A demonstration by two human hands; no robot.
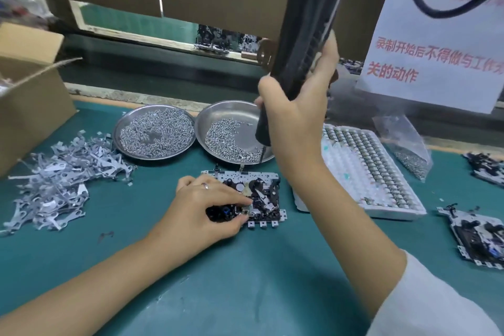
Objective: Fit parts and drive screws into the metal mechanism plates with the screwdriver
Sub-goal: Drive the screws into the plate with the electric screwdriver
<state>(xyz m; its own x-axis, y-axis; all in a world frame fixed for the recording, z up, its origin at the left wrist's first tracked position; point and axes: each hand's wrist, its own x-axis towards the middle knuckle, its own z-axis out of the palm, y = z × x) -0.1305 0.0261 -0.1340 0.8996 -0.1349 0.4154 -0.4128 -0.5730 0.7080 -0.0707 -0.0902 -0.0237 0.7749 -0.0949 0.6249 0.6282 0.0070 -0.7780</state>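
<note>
A metal mechanism plate (pixel 266 196) with black parts lies on the green mat in the middle. My left hand (pixel 201 207) rests on its left half, thumb and forefinger pinching a small part at the plate's centre. My right hand (pixel 294 117) grips a long black electric screwdriver (pixel 305 35), held upright. Its bit (pixel 262 154) points down into the right steel dish (pixel 231 112), among the screws (pixel 229 139) there.
A second steel dish (pixel 122 128) full of screws stands to the left. Loose metal levers (pixel 54 185) are heaped far left beside a cardboard box (pixel 30 95). A white tray of round parts (pixel 365 169), a screw bag (pixel 406 144) and more plates (pixel 477 237) lie right.
</note>
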